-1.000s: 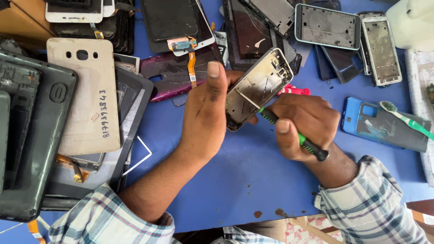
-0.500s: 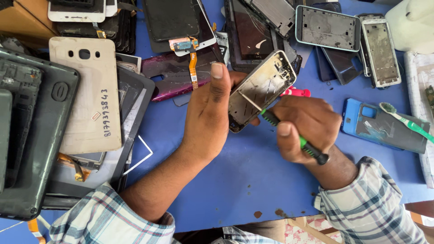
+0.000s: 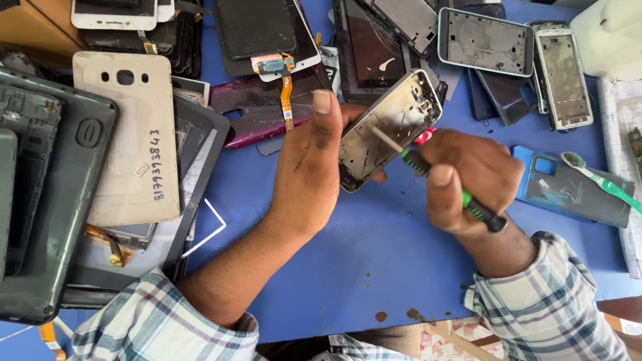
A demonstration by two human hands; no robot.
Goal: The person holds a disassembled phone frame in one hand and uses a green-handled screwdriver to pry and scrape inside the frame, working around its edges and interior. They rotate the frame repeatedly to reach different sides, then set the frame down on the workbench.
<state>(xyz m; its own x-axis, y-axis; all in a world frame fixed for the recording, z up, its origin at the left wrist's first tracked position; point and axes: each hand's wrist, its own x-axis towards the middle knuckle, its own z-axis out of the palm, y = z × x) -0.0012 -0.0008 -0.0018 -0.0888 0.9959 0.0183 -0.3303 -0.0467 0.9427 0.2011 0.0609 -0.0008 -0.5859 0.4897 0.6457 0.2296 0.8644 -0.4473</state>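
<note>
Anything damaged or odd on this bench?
Yes. The dark screen panel at top centre, behind the phone frame held by the left hand, is cracked. An orange flex cable also dangles loose from the panel beside it.

1. The phone frame (image 3: 388, 130) looks like bare metal, dull silver and scuffed.
2. The screwdriver (image 3: 455, 194) has a glossy green and black plastic handle and a thin metal shaft.
3. The back cover (image 3: 127, 140) is matt beige plastic.
4. The table (image 3: 348, 267) has a smooth blue matt top.
5. The sleeves (image 3: 555, 301) are checked woven cloth.
6. The toothbrush (image 3: 602, 182) is green plastic.
</note>
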